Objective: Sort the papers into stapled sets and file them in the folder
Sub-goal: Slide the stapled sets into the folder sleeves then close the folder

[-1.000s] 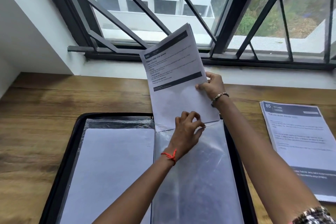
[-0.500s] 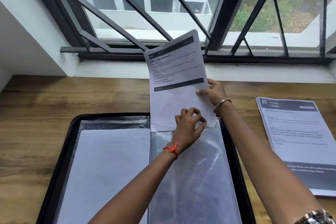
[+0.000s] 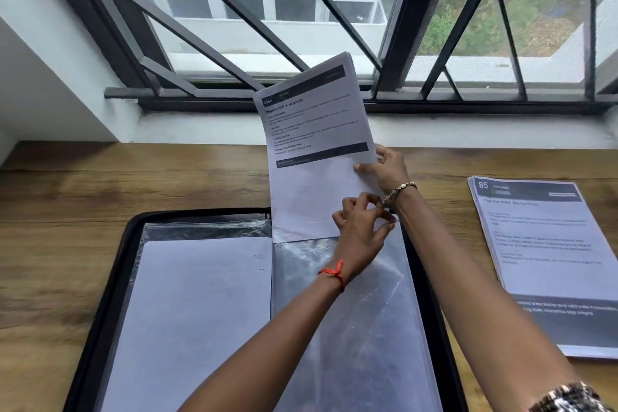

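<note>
Filing step: right hand [image 3: 388,170] grip pinches the stapled set [image 3: 317,130], upright at the top edge of the folder [image 3: 120,278]. The left hand [image 3: 359,231] pinches the clear sleeve [image 3: 368,328] (holding its mouth open, I reckon). Next: feed it straight down.

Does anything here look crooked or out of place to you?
Only the paper set in the right hand: it tilts at the mouth of the plastic sleeve, not square with the folder. Nothing looks torn or spilled.
</note>
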